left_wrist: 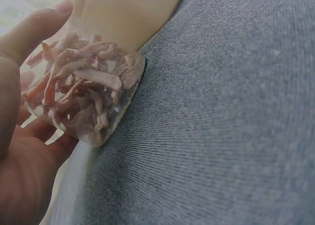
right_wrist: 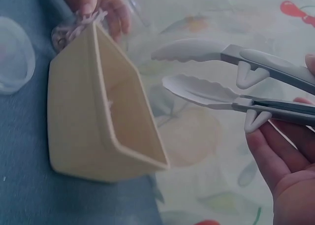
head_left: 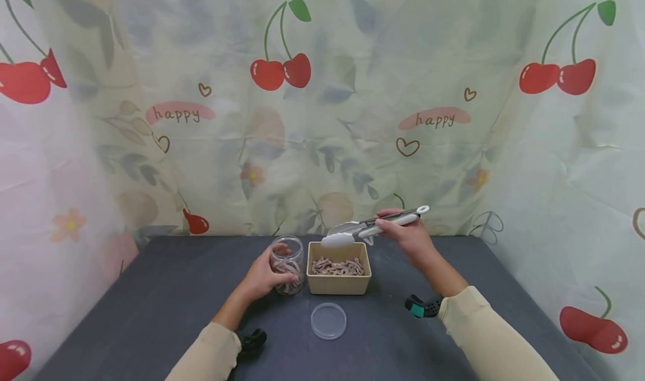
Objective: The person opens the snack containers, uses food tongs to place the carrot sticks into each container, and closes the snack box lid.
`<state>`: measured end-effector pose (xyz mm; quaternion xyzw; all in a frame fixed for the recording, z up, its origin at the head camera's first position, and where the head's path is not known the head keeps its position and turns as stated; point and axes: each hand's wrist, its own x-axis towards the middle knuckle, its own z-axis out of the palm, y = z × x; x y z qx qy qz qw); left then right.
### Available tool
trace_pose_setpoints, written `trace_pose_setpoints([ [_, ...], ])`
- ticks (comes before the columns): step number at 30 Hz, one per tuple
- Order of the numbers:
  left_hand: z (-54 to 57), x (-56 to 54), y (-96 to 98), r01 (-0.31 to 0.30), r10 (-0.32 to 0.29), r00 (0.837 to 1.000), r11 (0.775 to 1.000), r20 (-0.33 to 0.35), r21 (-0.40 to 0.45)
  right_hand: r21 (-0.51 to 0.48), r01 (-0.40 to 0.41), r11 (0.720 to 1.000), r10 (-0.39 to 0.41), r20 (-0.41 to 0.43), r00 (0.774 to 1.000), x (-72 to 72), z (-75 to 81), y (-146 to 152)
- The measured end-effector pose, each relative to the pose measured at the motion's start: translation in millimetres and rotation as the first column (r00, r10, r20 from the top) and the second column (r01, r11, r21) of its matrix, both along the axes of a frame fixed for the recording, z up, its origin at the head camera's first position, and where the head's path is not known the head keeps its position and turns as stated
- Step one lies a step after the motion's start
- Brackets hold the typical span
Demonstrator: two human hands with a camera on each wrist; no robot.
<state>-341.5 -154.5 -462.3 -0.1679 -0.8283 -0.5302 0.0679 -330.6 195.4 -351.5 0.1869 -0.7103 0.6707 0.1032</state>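
My left hand (head_left: 264,274) grips a clear jar (head_left: 287,246) that stands on the table, its top open. Pale pinkish-brown dried strips (left_wrist: 83,82) fill the jar's lower part. Just right of the jar stands a beige rectangular box (head_left: 339,284) with more of the same strips (head_left: 337,266) in its bottom. My right hand (head_left: 408,235) holds grey-and-white tongs (head_left: 375,225) over the box's back rim. In the right wrist view the tong heads (right_wrist: 202,89) are apart, with nothing between them.
A round clear lid (head_left: 328,321) lies on the dark cloth-covered table (head_left: 166,308) in front of the box. Behind the table hangs a cherry-patterned curtain (head_left: 322,117), which also runs down both sides.
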Motion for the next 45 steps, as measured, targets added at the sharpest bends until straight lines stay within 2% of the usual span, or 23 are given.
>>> trace_pose_setpoints([
  [3, -0.9, -1.1, -0.3, -0.004, 0.004, 1.0, 1.0, 0.002, 0.0, 0.043, 0.006, 0.999, -0.006, -0.007, 1.0, 0.0, -5.2, 7],
  [7, -3.0, -2.8, -0.7, -0.01, 0.01, 1.0, 1.0, 0.008, 0.005, 0.097, -0.023, 0.995, 0.026, -0.031, 0.999, -0.3, -11.3, 14],
  [16, -2.8, -2.7, 0.2, 0.006, -0.006, 1.0, 1.0, 0.001, 0.023, 0.208, -0.062, 0.976, 0.06, 0.012, 0.998, 0.0, -17.8, 23],
  [23, 22.4, 18.3, 5.8, 0.019, -0.019, 1.0, 1.0, 0.017, 0.005, 0.286, -0.059, 0.956, 0.045, 0.055, 0.997, -2.8, -14.5, 25],
  [27, 12.7, 10.2, 3.8, 0.013, -0.013, 1.0, 1.0, 0.01, 0.006, 0.357, -0.045, 0.933, 0.03, 0.046, 0.998, -8.5, -8.3, 24],
  [31, -2.3, -2.0, 0.9, -0.009, 0.009, 1.0, 1.0, 0.011, 0.001, 0.423, -0.058, 0.904, 0.036, 0.06, 0.998, -13.5, -3.6, 22],
  [36, -3.3, -4.2, -0.2, -0.009, 0.009, 1.0, 1.0, 0.011, 0.006, 0.501, -0.1, 0.86, 0.055, 0.104, 0.993, -18.0, -2.4, 19],
  [39, -2.6, -4.1, -0.2, -0.006, 0.006, 1.0, 1.0, 0.01, 0.006, 0.515, -0.111, 0.85, 0.065, 0.107, 0.992, -20.5, -3.2, 18],
  [45, -3.1, -3.5, 0.8, -0.01, 0.01, 1.0, 1.0, 0.017, 0.011, 0.548, -0.044, 0.835, 0.013, 0.061, 0.998, -21.2, -8.0, 17],
])
